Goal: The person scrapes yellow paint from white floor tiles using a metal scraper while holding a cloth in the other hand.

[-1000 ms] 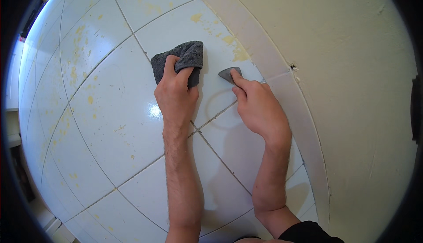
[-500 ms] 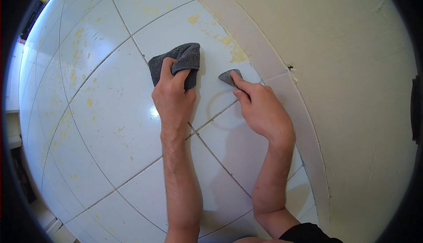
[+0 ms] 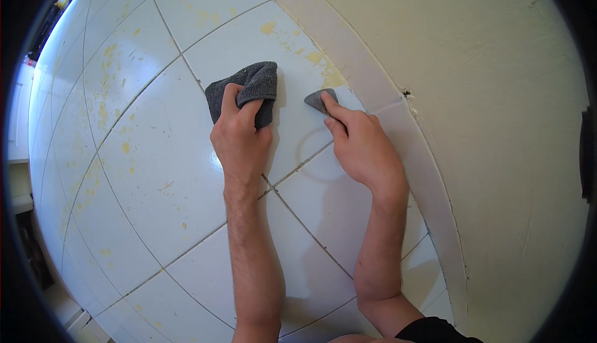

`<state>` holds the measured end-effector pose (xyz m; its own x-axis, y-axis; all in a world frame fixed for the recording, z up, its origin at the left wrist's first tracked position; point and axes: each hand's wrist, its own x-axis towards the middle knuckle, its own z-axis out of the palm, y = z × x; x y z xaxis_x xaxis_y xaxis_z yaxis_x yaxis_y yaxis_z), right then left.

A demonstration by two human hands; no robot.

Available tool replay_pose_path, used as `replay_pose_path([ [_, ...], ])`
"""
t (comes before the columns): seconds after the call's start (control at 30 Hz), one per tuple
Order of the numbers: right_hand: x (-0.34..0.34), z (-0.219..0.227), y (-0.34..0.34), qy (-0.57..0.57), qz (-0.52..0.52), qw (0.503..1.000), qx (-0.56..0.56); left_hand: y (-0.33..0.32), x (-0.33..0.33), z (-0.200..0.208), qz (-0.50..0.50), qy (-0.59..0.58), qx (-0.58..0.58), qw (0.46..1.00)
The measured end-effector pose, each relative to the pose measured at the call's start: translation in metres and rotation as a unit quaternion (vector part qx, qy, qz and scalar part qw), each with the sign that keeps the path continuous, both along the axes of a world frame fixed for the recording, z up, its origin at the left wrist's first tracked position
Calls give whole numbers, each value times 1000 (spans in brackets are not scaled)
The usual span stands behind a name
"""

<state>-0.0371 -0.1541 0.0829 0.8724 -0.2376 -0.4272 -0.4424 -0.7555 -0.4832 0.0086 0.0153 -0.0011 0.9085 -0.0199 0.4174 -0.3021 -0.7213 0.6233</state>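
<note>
My left hand (image 3: 241,128) is closed round a folded dark grey cloth (image 3: 256,81), its fingers tucked into the fold, over the white tiled floor (image 3: 205,156). To its right, my right hand (image 3: 367,147) grips a scraper with a grey triangular blade (image 3: 318,99). The index finger presses along the blade; the handle is hidden in the palm. Close beyond the blade is a patch of yellowish paint (image 3: 332,77) on the tile, near the wall's foot.
A pale tile skirting (image 3: 367,66) curves along the cream wall (image 3: 485,125) on the right. More yellow spots (image 3: 107,63) dot the tiles at the far left. Dark grout lines cross the floor. A small dark hole (image 3: 407,93) marks the skirting's upper edge.
The scraper and my right hand have shifted slightly away from me and left, closer to the yellow patch. My left hand with the cloth appears slightly further left.
</note>
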Motion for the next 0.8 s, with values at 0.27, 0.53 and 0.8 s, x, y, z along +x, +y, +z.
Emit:
replay_pose_path([
  [0.27,-1,1,4,-3,6,1000,-13,-1,0,-2,1,-6,14,1000],
  [0.53,-4,-7,9,-94,-11,995,-20,0,-1,-1,2,-9,11,1000],
  [0.8,-5,-13,6,-98,-12,995,9,1,0,-1,1,3,0,1000],
])
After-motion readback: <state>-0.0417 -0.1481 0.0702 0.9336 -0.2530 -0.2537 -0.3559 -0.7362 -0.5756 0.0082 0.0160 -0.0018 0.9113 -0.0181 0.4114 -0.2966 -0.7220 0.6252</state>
